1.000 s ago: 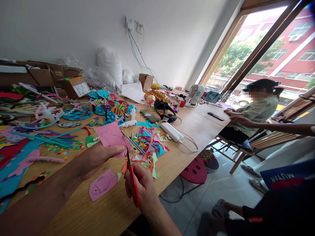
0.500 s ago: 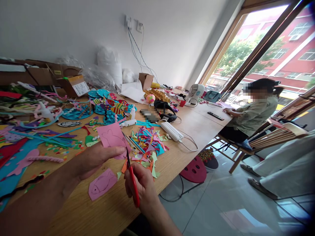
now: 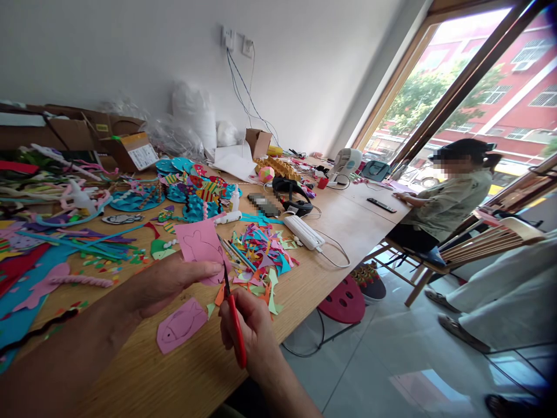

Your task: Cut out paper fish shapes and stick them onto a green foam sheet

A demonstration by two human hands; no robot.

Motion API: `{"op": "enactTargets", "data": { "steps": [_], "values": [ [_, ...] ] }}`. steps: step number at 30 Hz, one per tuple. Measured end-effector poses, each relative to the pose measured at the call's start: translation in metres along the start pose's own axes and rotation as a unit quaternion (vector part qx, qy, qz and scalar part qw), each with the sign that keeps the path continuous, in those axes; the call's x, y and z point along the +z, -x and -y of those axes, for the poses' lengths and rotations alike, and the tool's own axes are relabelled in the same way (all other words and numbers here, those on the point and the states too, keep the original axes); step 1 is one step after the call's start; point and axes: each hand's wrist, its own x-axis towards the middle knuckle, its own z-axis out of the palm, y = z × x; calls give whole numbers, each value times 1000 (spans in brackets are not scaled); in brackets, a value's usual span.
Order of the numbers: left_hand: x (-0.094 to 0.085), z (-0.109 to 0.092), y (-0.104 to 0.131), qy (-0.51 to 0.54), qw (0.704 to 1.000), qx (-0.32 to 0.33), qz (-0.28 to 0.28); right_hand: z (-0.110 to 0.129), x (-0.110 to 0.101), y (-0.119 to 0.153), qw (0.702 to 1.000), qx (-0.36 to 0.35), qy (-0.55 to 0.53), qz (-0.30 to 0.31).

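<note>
My left hand (image 3: 174, 281) pinches a sheet of pink paper (image 3: 199, 241) between thumb and fingers; fish outlines are drawn on it in dark line. Red-handled scissors (image 3: 235, 325) are gripped in my right hand (image 3: 251, 331), their dark blades pointing up at the sheet's right edge, where a cut shows. Whether the blades are fully together I cannot tell. Below, a second pink paper piece (image 3: 181, 326) with a drawn fish lies flat on the wooden table (image 3: 143, 371). A heap of coloured paper scraps (image 3: 265, 249) lies just beyond the scissors.
Pipe cleaners (image 3: 87, 244) and blue paper crafts (image 3: 195, 203) cover the left side. A white power strip (image 3: 303, 232), a black headset (image 3: 291, 197) and a fan (image 3: 346, 162) stand farther back. Another person (image 3: 456, 191) sits at the table's far end; a red stool (image 3: 343, 302) is below the edge.
The pink sheet has tilted and shifted slightly right in my left hand. My right hand and the scissors barely moved. At far right, the standing person's feet and trousers have shifted.
</note>
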Motion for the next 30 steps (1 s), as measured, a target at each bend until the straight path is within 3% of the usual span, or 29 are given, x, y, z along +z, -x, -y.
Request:
{"op": "enactTargets", "data": {
  "steps": [14, 23, 30],
  "values": [
    [-1, -2, 1, -26, 1000, -11, 2, -5, -6, 1, 998, -10, 54, 7],
    [7, -4, 0, 3, 998, 37, -47, -8, -6, -1, 1000, -9, 26, 10],
    [6, -2, 2, 15, 998, 21, -55, -6, -5, 0, 1000, -21, 14, 11]
  ]
}}
